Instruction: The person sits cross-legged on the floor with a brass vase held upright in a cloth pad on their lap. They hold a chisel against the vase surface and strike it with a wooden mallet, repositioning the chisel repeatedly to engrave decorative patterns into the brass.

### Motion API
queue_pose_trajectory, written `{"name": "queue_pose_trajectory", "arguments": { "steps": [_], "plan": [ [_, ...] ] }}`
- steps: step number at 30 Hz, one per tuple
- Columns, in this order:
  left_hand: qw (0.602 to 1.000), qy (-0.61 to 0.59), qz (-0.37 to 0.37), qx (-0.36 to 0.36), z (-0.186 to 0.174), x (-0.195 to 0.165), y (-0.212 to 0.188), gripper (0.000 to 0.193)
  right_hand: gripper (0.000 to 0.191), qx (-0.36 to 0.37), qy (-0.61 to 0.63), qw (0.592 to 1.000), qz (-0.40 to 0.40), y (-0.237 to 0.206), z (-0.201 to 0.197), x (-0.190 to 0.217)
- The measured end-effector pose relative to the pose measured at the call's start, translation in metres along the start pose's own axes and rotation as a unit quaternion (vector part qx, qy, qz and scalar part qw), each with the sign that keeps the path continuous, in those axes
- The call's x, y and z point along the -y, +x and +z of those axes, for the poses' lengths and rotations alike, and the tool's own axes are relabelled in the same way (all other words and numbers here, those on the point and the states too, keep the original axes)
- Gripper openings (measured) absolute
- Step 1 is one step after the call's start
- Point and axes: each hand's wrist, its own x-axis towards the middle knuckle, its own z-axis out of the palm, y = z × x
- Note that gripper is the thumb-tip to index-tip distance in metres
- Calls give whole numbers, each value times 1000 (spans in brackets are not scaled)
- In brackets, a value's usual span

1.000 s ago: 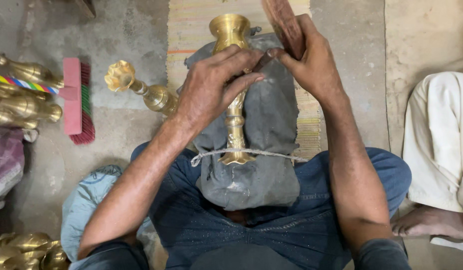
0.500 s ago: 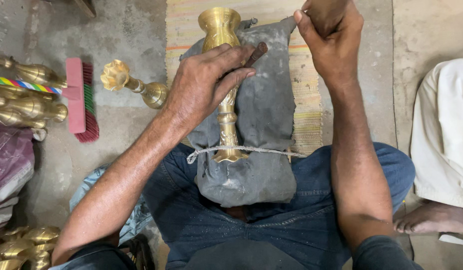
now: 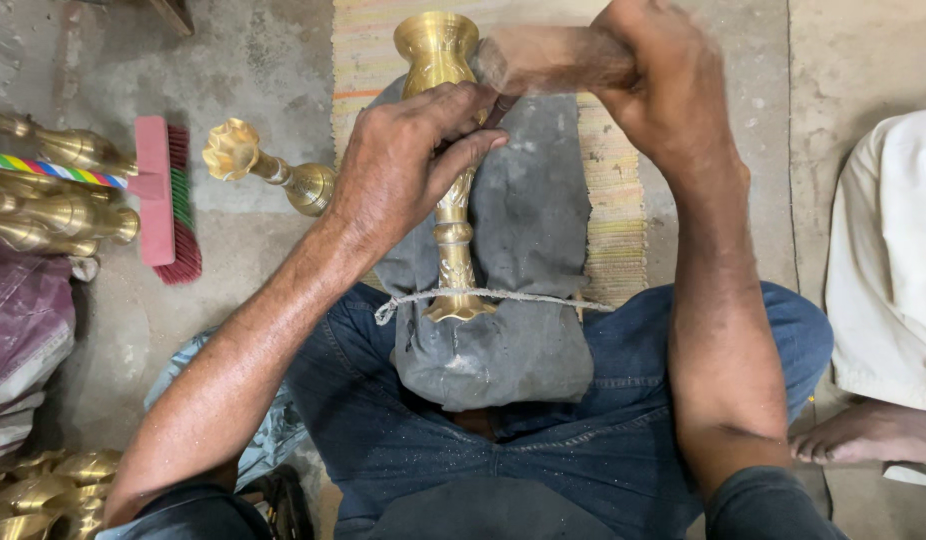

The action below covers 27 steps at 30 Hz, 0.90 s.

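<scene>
A tall brass stand (image 3: 446,150) lies along a grey cloth bag (image 3: 513,290) resting on my lap, tied down by a string (image 3: 483,296). My left hand (image 3: 408,165) presses on the brass stem and pinches a thin dark tool (image 3: 498,108) against it. My right hand (image 3: 663,85) grips a wooden block (image 3: 553,62), blurred with motion, just above the tool's end near the flared brass top.
A second brass piece (image 3: 268,170) lies on the concrete floor to the left. A pink brush (image 3: 163,200) with a striped handle and several brass pieces (image 3: 53,205) sit at far left. More brass parts (image 3: 43,485) lie at bottom left. Another person's foot (image 3: 863,435) is at right.
My right hand has swung the wooden block down from high above toward the tool held by my left hand. The left hand and brass stand have stayed in place.
</scene>
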Motion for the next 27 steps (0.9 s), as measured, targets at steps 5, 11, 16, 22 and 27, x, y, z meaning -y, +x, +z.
{"name": "queue_pose_trajectory", "arguments": {
  "steps": [5, 11, 16, 22, 27],
  "plan": [
    [999, 0, 43, -15, -2, -1, -2, 34, 36, 1, 71, 993, 99, 0, 1, -1],
    [1000, -21, -9, 5, -1, -2, 0, 37, 22, -16, 76, 997, 15, 6, -4, 10],
    [999, 2, 41, -17, -2, 1, -1, 31, 25, -43, -39, 998, -4, 1, -2, 2],
    [999, -10, 35, -16, -1, 2, -4, 31, 35, 1, 121, 978, 172, -6, 11, -12],
    [1000, -3, 6, -5, -1, 2, -3, 29, 39, -7, 154, 975, 158, -6, 10, -10]
  ]
}}
